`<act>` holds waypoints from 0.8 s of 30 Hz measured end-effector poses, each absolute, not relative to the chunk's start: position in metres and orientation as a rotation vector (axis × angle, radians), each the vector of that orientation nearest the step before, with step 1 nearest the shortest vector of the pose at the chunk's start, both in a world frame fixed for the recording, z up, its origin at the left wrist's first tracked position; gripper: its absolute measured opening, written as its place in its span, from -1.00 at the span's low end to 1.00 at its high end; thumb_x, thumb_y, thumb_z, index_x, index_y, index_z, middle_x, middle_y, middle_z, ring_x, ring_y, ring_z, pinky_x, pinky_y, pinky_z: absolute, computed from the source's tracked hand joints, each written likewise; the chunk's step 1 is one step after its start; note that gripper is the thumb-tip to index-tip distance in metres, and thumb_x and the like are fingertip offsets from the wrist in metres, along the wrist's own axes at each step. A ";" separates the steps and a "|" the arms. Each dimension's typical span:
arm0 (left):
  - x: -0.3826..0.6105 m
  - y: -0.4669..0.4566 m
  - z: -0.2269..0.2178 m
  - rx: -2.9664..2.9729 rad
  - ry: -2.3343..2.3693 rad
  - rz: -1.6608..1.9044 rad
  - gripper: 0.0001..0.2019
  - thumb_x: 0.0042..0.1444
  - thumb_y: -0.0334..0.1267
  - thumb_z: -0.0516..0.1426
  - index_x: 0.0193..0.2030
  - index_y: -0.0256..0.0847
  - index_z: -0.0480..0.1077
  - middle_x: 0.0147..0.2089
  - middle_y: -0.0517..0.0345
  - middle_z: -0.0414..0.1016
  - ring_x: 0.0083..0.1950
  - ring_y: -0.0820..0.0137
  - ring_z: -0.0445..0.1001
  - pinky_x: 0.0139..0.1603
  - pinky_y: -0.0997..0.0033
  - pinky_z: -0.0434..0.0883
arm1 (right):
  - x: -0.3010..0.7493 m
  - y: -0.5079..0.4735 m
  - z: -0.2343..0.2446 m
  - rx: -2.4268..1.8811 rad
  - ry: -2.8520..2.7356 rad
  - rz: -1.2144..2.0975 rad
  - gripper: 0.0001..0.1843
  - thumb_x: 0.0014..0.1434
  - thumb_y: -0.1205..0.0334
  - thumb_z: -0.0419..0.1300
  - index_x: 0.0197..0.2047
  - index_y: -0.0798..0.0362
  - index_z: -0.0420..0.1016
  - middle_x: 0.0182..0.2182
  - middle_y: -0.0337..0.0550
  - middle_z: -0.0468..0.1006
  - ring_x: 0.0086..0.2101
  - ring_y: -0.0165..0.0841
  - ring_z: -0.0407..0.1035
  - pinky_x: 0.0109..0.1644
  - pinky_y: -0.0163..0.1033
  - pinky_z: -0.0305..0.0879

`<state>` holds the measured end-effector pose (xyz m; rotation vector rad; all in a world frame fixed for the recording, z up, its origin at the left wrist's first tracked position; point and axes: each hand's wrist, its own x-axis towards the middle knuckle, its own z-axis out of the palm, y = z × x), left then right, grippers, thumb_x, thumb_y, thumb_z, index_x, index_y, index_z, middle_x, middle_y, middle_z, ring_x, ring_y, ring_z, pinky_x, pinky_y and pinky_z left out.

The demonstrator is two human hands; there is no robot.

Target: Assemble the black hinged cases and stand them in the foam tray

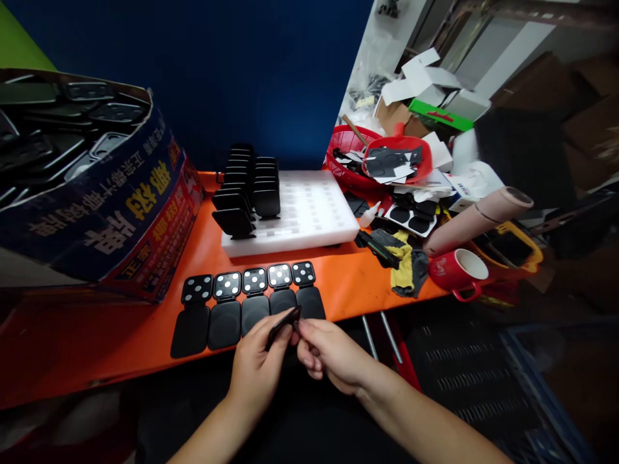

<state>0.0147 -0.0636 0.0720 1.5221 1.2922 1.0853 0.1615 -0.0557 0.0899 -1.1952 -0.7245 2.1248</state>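
My left hand (256, 367) and my right hand (326, 354) meet just off the front edge of the orange table (120, 335). Both pinch one small flat black piece (284, 324), held edge-on between them. Right behind it lies a row of several opened black cases (246, 306), each with a dotted upper half and a plain lower half. Further back a white foam tray (309, 216) carries several closed black cases (246, 193) standing upright on its left part.
A large printed cardboard box (97, 187) full of dark parts stands at the left. Right of the tray are a red basket (348, 158), a red scoop (399, 158), a yellow-black cloth (403, 261), a red mug (459, 270), a cardboard tube (478, 219) and piled boxes.
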 end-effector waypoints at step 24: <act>0.045 -0.064 0.075 2.358 0.894 1.145 -0.49 0.06 -0.59 0.00 0.17 -0.27 0.25 0.10 -0.07 0.42 0.16 0.31 0.35 0.17 0.26 0.35 | 0.197 -0.063 0.098 -0.986 0.001 2.133 -0.65 0.16 0.04 0.12 -0.24 0.19 0.50 -0.53 -0.19 0.48 -0.55 -0.46 0.34 -0.48 -0.39 0.21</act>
